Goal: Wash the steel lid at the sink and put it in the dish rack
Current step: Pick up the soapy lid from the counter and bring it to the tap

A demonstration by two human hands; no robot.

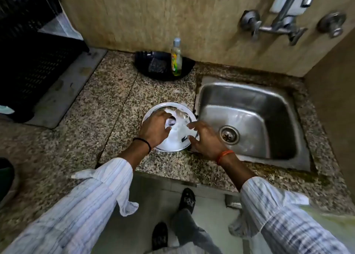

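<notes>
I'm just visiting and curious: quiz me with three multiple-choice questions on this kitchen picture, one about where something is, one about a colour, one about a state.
1. Where does the round steel lid lie?
A. in the sink
B. on the speckled granite counter, left of the steel sink
C. in the rack

2. What colour is the band on the right hand's wrist?
A. orange
B. green
C. white

3. What state is the lid in?
A. dry
B. covered in white foam
C. stacked under plates

Answers: 1 B, it rests on granite beside the basin; 2 A, an orange thread shows; 3 B, suds coat it under the left hand.
</notes>
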